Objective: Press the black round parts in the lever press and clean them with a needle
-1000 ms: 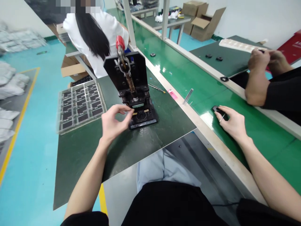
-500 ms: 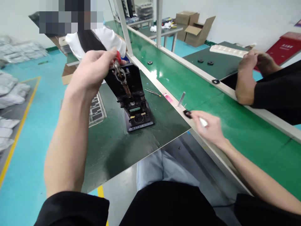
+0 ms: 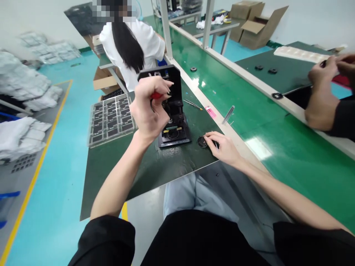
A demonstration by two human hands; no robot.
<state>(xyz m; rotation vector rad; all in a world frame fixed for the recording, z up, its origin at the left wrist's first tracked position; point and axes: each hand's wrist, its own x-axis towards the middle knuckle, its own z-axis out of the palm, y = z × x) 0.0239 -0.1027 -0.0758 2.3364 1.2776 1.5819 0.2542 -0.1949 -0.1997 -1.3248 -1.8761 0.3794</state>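
A black press fixture (image 3: 175, 88) with an upright back plate stands on the dark green table. My left hand (image 3: 151, 107) is closed round the red handle (image 3: 156, 95) of its toggle clamp and hides most of the lever. Below the hand, the fixture's base (image 3: 174, 136) shows a round seat with nothing visible clamped on it. My right hand (image 3: 223, 147) pinches a round black part (image 3: 202, 142) by its edge, low over the table's right corner. Something thin and light-coloured shows between the fingers; I cannot make out what it is.
Tweezers (image 3: 193, 105) lie right of the fixture, near a pink label (image 3: 210, 112) and a clear upright stick (image 3: 228, 114) on the conveyor's pale rail. A compartment tray (image 3: 112, 119) of dark pieces is at left. Co-workers sit ahead and across the green conveyor (image 3: 238, 96).
My left hand has brought the clamp handle down in front of the fixture. My right hand has moved with the black part from the rail to the table corner. The view has shifted left.
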